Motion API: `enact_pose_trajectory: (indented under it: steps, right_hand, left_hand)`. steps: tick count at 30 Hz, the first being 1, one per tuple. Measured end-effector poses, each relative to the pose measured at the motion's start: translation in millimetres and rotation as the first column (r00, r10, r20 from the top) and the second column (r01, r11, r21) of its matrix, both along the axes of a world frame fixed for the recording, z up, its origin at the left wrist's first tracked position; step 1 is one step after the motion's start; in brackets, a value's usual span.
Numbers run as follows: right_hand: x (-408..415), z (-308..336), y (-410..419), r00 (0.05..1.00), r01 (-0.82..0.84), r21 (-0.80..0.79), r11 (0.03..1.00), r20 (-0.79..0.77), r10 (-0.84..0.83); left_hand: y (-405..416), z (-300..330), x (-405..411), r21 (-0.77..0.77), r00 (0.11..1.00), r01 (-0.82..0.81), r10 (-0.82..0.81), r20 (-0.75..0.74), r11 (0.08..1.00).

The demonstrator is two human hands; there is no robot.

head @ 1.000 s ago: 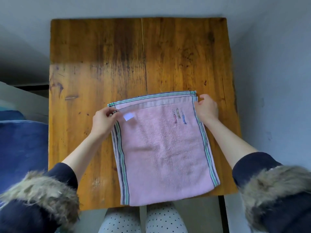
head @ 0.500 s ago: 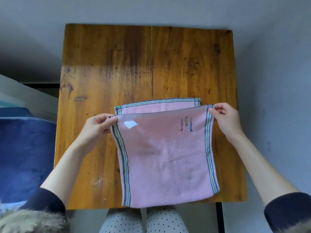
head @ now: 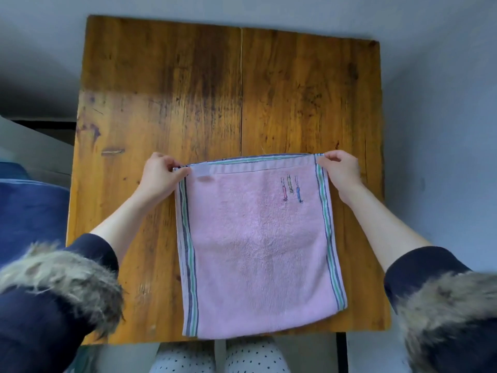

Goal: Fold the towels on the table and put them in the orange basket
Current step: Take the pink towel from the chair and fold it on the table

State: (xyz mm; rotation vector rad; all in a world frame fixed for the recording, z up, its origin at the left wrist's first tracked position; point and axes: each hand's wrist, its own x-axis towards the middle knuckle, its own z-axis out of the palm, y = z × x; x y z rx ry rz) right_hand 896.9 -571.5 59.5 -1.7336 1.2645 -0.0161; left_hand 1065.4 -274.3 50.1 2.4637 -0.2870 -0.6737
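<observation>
Head view shows the left hand (head: 158,176) and right hand (head: 340,170) each pinching a far corner of the pink towel (head: 258,243), squaring its doubled layers flush at the counter's (head: 161,90) near edge.

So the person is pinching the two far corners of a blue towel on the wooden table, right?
Not quite: the towel is pink, with striped side edges, not blue. The head view shows the left hand and right hand each pinching a far corner of it on the wooden table.

The towel (head: 258,246) hides its lower layers; its small embroidery (head: 291,188) is unreadable.
</observation>
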Motion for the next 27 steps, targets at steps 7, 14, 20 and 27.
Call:
enact_pose_trajectory:
  steps: [7,14,20,27]
  right_hand:
    - [14,-3,-3,0.99,-0.125,0.114,0.986,-0.056,0.132]
    - [5,20,0,0.992,-0.127,0.123,0.984,-0.01,0.129]
    - [-24,77,1,0.989,-0.137,0.179,0.974,0.08,0.124]
    - [-26,160,3,0.949,-0.104,0.162,0.981,0.312,0.049]
  left_hand:
    - [-1,-2,-5,0.02,0.998,0.051,-0.05,-0.045,0.999]
    - [16,12,-1,-0.054,0.956,-0.094,0.075,-0.282,0.994]
    - [47,69,5,-0.307,0.928,-0.092,-0.03,-0.37,0.947]
    - [57,154,20,-0.596,0.963,-0.137,-0.034,-0.266,0.791]
